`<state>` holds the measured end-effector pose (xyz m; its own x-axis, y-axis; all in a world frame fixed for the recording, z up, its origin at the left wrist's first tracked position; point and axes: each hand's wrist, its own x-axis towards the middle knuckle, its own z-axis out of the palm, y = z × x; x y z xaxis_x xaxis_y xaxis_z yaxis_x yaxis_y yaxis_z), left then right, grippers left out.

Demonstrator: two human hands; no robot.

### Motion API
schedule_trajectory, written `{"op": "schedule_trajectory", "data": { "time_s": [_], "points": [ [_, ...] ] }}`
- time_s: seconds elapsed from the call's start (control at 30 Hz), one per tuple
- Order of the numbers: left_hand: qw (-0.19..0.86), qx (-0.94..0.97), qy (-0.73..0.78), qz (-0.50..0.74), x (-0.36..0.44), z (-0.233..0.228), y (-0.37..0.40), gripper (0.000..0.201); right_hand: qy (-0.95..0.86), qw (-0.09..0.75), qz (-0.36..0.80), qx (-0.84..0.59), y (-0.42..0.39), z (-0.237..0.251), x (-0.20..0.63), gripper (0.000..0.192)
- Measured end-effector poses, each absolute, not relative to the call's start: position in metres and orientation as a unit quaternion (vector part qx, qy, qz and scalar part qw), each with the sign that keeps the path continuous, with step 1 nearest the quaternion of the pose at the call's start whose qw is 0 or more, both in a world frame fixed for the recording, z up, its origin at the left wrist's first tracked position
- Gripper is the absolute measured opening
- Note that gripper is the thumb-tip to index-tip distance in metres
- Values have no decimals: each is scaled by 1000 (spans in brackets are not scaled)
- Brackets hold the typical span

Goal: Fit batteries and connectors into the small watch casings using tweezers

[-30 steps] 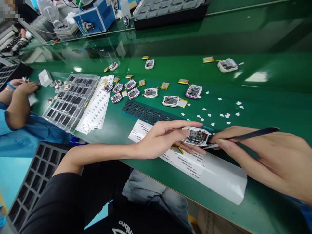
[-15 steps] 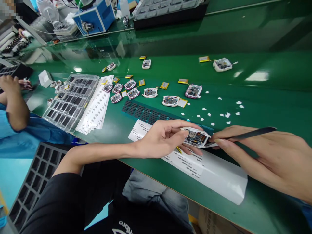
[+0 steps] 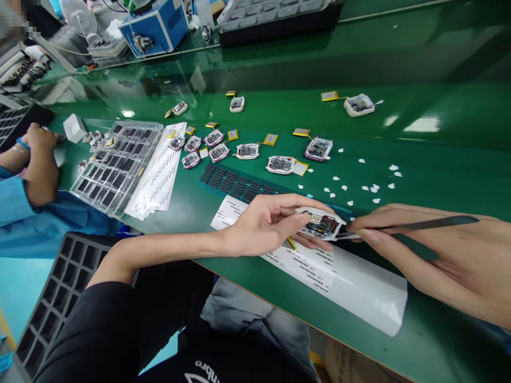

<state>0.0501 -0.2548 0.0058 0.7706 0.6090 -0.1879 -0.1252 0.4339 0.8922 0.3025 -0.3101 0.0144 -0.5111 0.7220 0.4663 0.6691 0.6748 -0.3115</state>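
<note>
Landmark — white label sheet [image 3: 359, 290] at the near table edge. Far left of it, a co-worker's hand [image 3: 40, 141] beside a clear tray [image 3: 115, 165]. Above the sheet's left end, left hand [image 3: 265, 223] pinches an open watch module [image 3: 321, 223], fingers closed on it. Right of that, right hand [image 3: 435, 255] grips dark tweezers [image 3: 415, 226], tip touching the module.

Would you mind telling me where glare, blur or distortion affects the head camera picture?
Head view: bright lamp glare on the green table to the right and near the clear tray; wide-angle bending stretches the right hand at the edge; the watch case in the left hand is sharp; a blurred patch sits in the top left corner.
</note>
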Motion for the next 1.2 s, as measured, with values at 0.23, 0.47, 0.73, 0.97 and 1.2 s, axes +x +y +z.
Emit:
{"op": "schedule_trajectory", "data": {
  "time_s": [0.23, 0.47, 0.73, 0.97, 1.2],
  "points": [
    [877, 379, 200, 217, 52, -2, -250, 32, -857, 284, 71, -424, -310, 12, 303, 28],
    [820, 474, 242, 210, 52, 2, -253, 36, -864, 268, 71, -420, -310, 13, 306, 34],
    [354, 912, 80, 191, 46, 1, -243, 25, -874, 238, 83, -416, -309, 10, 317, 39],
    [118, 986, -1, 119, 50, -13, -250, 28, -897, 213, 75, -381, -311, 9, 314, 35],
    [139, 976, 5, 169, 50, -21, -250, 33, -901, 233, 71, -359, -316, 6, 310, 34]
  ]
}}
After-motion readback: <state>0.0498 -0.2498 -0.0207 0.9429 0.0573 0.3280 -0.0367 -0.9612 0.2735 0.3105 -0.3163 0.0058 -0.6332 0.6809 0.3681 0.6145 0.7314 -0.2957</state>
